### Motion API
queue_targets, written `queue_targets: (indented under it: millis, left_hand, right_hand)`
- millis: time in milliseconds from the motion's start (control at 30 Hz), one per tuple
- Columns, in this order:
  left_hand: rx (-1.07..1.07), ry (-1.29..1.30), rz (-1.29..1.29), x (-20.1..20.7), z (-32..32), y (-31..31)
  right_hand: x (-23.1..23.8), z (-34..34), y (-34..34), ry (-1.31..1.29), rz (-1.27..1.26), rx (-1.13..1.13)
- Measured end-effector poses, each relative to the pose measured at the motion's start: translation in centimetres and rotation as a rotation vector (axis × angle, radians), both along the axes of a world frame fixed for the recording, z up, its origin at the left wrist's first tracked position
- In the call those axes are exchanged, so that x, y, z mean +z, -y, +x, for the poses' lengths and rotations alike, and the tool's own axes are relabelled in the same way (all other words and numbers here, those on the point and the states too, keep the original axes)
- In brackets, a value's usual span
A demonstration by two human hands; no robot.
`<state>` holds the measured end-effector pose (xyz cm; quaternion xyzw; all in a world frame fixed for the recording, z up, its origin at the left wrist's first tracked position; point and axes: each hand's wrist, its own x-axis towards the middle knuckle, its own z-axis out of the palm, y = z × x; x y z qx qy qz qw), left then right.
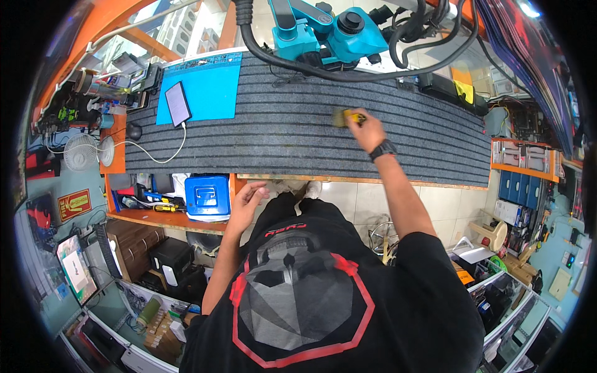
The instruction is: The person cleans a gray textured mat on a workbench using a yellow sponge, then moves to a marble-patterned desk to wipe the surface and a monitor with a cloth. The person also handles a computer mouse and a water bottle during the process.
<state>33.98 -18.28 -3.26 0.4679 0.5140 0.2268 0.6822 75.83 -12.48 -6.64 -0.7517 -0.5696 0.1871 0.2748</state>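
My right hand [369,132] grips a small brush [340,118] with a yellow and black handle and pale bristles that point left. The bristles are at the surface of the grey, dark-striped mat [286,137] that covers the bench. A watch band circles my right wrist. My left hand [250,200] hangs just off the near edge of the bench with loosely bent fingers, and nothing shows in it. On the mat's left part lies a blue work mat [214,90], with a phone [178,104] on it that has a white cable plugged in.
A teal microscope [329,37] and a thick black cable [298,68] hang over the far edge. An open drawer with a blue cash box [208,196] is left of my body. A white fan [81,152] stands at the left; a black case [444,90] lies far right.
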Motion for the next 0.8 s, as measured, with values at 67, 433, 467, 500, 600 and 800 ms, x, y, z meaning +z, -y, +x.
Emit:
queue_targets:
  millis: [67,433,467,500,600,800]
  left_hand:
    - [0.047,-0.077,0.024,-1.6,-1.8,-0.1]
    - [-0.374,-0.727,0.587,-6.2,-2.4,-7.5]
    - [-0.406,-0.818,0.566,-7.1,-2.7,-7.9]
    - [-0.438,-0.913,0.540,-7.6,-2.9,-8.1]
    - [-0.665,-1.013,0.438,-6.5,-1.0,-9.1]
    - [-0.802,-0.982,0.420,-6.2,-0.7,-11.4]
  right_hand:
    - [0.8,1.1,-0.5,0.025,0.053,-0.044]
    - [-1.3,-2.3,6.5,-0.270,-0.206,-0.088]
    - [-0.3,1.1,7.2,-0.073,-0.175,-0.151]
    - [1.8,2.5,7.1,0.104,-0.157,-0.268]
    - [1.9,-0.4,4.8,0.006,0.014,-0.238]
    - [-5.8,-2.4,-2.7,-0.391,-0.067,-0.209]
